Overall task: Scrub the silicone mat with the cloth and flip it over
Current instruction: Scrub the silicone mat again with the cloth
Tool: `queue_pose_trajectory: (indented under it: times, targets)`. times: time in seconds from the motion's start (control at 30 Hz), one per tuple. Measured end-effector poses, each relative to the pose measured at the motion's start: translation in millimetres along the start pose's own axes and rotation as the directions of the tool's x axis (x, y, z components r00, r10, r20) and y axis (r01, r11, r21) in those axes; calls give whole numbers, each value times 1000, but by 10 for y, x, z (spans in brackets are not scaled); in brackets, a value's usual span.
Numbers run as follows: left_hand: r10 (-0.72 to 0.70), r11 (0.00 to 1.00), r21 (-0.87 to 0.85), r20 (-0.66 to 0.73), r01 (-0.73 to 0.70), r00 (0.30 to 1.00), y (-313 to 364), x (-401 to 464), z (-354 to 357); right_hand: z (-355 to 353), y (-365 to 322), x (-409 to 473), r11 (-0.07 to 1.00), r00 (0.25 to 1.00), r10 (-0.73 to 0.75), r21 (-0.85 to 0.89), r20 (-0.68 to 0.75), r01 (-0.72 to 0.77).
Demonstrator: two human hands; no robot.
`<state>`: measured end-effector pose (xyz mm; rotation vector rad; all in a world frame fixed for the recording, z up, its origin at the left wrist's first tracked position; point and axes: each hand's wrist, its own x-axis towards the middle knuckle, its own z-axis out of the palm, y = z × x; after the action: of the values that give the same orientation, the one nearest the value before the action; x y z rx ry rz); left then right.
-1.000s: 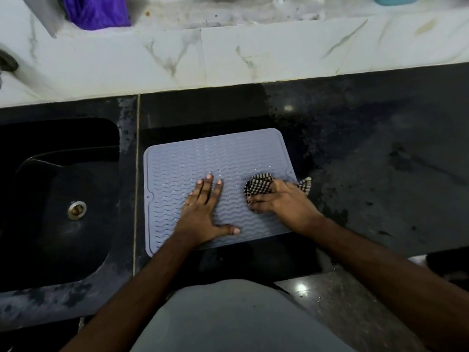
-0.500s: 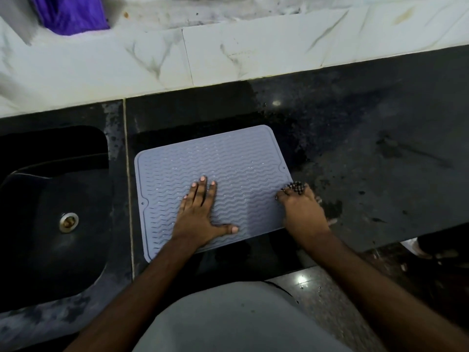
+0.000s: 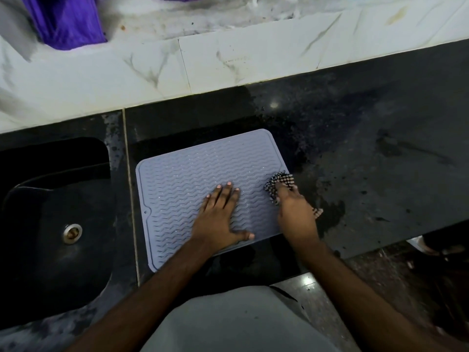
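Note:
A pale grey silicone mat (image 3: 193,171) with wavy ridges lies flat on the black counter (image 3: 380,161), ridged side up. My left hand (image 3: 218,219) presses flat on the mat's near middle, fingers spread. My right hand (image 3: 295,217) is at the mat's right edge, closed on a black-and-white checked cloth (image 3: 280,182). The cloth bunches out ahead of my fingers, partly on the mat and partly on the counter; a small corner shows behind my hand.
A black sink (image 3: 50,224) with a metal drain (image 3: 72,232) sits left of the mat. A white marble ledge (image 3: 228,64) runs along the back, with a purple cloth (image 3: 68,21) on it. The counter right of the mat is wet and streaked.
My right hand slid the cloth from the mat's middle right out to its right edge, then slightly forward along that edge. My left hand stayed pressed in place.

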<state>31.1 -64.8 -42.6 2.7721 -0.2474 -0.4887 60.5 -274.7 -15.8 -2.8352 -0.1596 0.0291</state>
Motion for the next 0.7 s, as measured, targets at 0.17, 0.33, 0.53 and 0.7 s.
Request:
queue_pose_trajectory:
  times: [0.17,0.33,0.53,0.7]
  targets:
    - [-22,997,-77,-13,21,1000,-3,33,11,220,-333,-70,977,987,42,-213,156,-8]
    - [-23,998,-59,-29,21,999,-39,63,42,244,-697,-244,979,982,-124,-144,145,145]
    - [-41,992,-117,-39,36,998,-43,60,36,-87,-450,-68,943,986,-38,333,161,-18]
    - [-28,994,-110,-38,23,999,-42,46,22,-690,-25,20,924,986,162,358,-40,-137]
